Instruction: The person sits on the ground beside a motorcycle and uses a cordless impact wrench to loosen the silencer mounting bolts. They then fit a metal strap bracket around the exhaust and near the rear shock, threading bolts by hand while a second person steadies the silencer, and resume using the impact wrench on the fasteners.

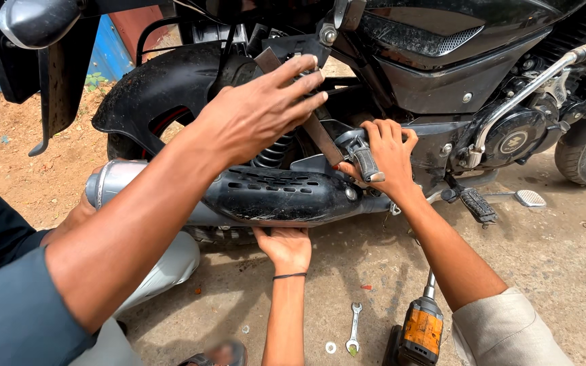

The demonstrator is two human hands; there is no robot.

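Left hand (259, 112) lay flat on the slanted metal bar (320, 132), fingers spread, gripping nothing. Below it the black perforated exhaust (286, 196) ran lengthwise, left to right, along the motorcycle's (442, 74) lower edge. Right hand (286, 247) pressed up beneath it, closure not discernible. A co-worker's hand (391, 156) clasped the ribbed footrest (366, 163)

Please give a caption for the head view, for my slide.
Left hand rests on a metal bar, right hand grips the footrest, a co-worker's hand props the black exhaust.
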